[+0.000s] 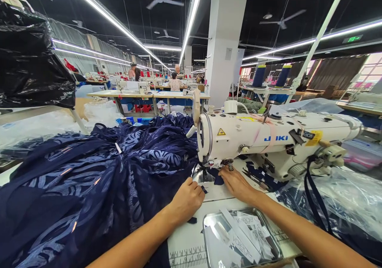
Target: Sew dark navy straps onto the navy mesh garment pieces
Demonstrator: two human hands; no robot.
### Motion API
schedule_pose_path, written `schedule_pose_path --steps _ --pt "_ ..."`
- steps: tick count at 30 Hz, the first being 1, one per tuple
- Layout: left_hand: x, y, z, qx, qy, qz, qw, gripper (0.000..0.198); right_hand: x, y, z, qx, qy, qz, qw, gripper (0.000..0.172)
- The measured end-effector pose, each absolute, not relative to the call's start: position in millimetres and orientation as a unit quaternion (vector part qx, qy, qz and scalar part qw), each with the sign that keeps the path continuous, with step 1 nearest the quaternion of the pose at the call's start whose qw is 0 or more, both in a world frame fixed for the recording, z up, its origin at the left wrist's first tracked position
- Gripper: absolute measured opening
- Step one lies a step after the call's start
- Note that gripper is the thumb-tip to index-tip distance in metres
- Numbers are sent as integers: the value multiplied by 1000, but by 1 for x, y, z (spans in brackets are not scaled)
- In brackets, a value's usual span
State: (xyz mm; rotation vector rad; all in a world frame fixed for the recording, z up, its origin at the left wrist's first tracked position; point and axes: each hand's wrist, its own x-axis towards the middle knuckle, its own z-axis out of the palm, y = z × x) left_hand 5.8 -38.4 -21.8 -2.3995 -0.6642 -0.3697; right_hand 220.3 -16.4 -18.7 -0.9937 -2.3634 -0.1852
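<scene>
A large navy garment (119, 168) with pale blue leaf-like patterns lies heaped on the left and reaches up to the needle area of a white sewing machine (227, 136). My left hand (188, 198) is closed at the garment's edge, just in front of the presser foot (205, 173); its fingertips are hidden. Right of the foot, my right hand (237, 184) has its fingers closed on the edge of a small navy fabric piece (217, 176). A metal tray (205, 236) of white printed labels (244, 236) sits between my forearms.
Thread snips (253, 176) and navy scraps (270, 180) lie under the machine arm. Clear plastic bags (346, 196) cover the right side. A black plastic-covered bundle (32, 57) stands at upper left. Other people and sewing tables (167, 94) are farther back.
</scene>
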Motion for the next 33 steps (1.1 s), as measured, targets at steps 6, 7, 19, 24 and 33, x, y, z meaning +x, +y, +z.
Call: schedule_pose_path --steps 6,7,19,24,33 --pt "5 -38 -21 -906 -243 -149 311 21 220 -21 -15 -389 -882 -37 263 25" --pt "5 -38 -20 -907 -243 -147 310 21 221 -21 -16 -394 -881 -36 258 25" --pt "4 -36 -17 -906 -249 -142 310 21 237 -38 -10 -505 -836 -114 181 34" --pt "4 -30 -16 -902 -240 -168 317 25 277 -67 5 -575 -781 -215 115 44" --pt "5 -31 -12 -902 -259 -150 311 38 326 -119 21 -544 -782 -266 145 25"
